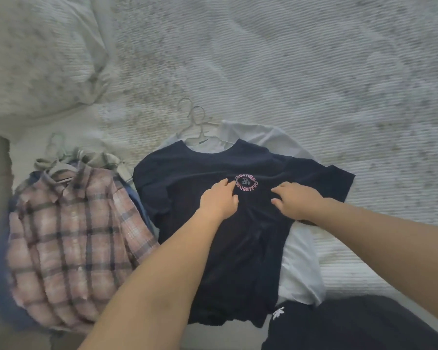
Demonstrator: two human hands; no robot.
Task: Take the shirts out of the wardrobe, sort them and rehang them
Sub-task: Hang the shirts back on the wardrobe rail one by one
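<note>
Navy tee [213, 248] with pink ring print lies flat over a white shirt [299, 269] — left hand [219, 200] and right hand [297, 199] rest open-fingered on it, plaid shirt [74, 243] just beside, bare bedspread [314, 72] beyond.

Bed [314, 72] with pale, ribbed, mottled cover fills view. Pillow [36, 59] in matching fabric at 10 o'clock. Pink-and-grey plaid shirt [71, 236] at 8 o'clock, lying on blue garment [0, 286], wire hanger hook [55, 142] at its collar. Navy T-shirt [213, 248] with round pink lettering at centre, spread flat over white shirt [299, 274]; two wire hanger hooks [195, 117] poke out at 12 o'clock of that pile.
</note>
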